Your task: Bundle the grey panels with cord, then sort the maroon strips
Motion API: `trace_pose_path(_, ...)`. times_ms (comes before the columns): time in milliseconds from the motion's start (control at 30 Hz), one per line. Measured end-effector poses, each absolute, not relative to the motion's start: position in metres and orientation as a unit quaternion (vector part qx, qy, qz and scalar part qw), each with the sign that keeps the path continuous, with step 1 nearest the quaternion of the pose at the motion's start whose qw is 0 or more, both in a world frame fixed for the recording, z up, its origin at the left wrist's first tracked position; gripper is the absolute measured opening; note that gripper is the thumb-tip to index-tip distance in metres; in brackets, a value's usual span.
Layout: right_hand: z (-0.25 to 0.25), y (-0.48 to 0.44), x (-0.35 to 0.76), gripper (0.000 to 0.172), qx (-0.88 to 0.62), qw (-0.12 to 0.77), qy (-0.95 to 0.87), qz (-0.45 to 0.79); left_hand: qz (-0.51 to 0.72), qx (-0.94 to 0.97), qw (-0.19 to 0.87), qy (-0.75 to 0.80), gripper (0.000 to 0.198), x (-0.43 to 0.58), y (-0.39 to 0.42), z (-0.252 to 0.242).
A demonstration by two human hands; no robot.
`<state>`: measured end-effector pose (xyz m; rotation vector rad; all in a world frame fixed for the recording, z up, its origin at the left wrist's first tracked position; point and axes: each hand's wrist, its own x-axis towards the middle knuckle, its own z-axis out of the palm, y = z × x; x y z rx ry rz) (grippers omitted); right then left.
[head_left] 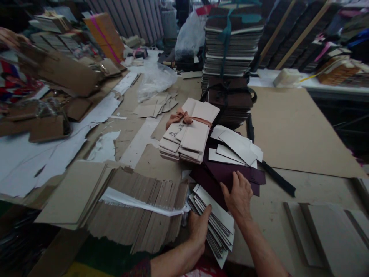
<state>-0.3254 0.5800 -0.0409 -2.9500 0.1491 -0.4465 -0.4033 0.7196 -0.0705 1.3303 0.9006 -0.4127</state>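
My left hand [198, 227] grips the near-left edge of a fanned stack of white cards [216, 221] at the table's front, thumb on top. My right hand [238, 194] lies just beyond it, fingers flat and spread on dark purple sheets [227, 173]. Loose white cards [238, 148] lie on the purple sheets farther back. Behind them sits a bundle of cream cards tied with a brown ribbon [188, 132].
Rows of brown cardboard pieces [138, 209] with a white paper strip lie to the left. A large cardboard sheet [294, 130] covers the right side. Tall tied stacks of dark boards [230, 50] stand behind. Grey boards [331, 234] lie at the near right. Paper scraps litter the left.
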Motion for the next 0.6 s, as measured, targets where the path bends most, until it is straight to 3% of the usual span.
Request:
trace_pose_path(200, -0.035, 0.585, -0.299, 0.052, -0.994, 0.046, 0.086, -0.04, -0.159, 0.606, 0.687, 0.368, 0.048, -0.404, 0.722, -0.069)
trace_pose_path(433, -0.036, 0.562, -0.301, 0.01, -0.983, 0.156, 0.008, 0.101, -0.17, 0.566, 0.718, 0.368, 0.044, -0.403, 0.721, -0.061)
trace_pose_path(500, -0.04, 0.556, -0.312, 0.01, -0.976, 0.174, -0.02, 0.128, -0.176, 0.565, 0.713, 0.376, 0.045, -0.404, 0.721, -0.065)
trace_pose_path(600, -0.046, 0.558, -0.325, 0.024, -0.977, 0.168, -0.032, 0.125, -0.177, 0.588, 0.691, 0.381, 0.043, -0.406, 0.719, -0.071)
